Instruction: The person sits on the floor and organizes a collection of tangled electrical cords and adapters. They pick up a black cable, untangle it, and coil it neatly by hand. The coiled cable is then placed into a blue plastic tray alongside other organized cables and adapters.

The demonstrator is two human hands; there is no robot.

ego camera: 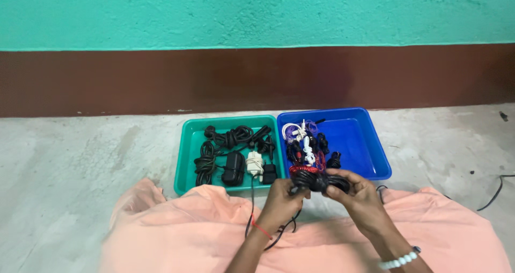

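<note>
Holding a coiled black cable [320, 181] between both hands, you are partway through bundling it, by the look of things: the coil is gathered but a loose tail [284, 227] hangs down toward 6 o'clock over your lap. Your left hand [282, 198] has its fingers closed around the coil's left end, and your right hand [357, 195] grips the right end, fingers curled over the top. The bundle sits just in front of the near rims of the 2 trays, above your orange-clad knees.

The coil's long axis runs from 9 o'clock to 3 o'clock, roughly level, with the free end leaving at the left side and trailing down.

At 11 o'clock from your hands the green tray [185, 160] holds dark coiled cables and adapters; at 1 o'clock the blue tray [370, 144] holds mixed white, purple, red and black cords bunched at its left side, the right side bare.

My judgement is that the next move calls for taking up that hanging tail while keeping the loops pinched so they do not spring apart.
</note>
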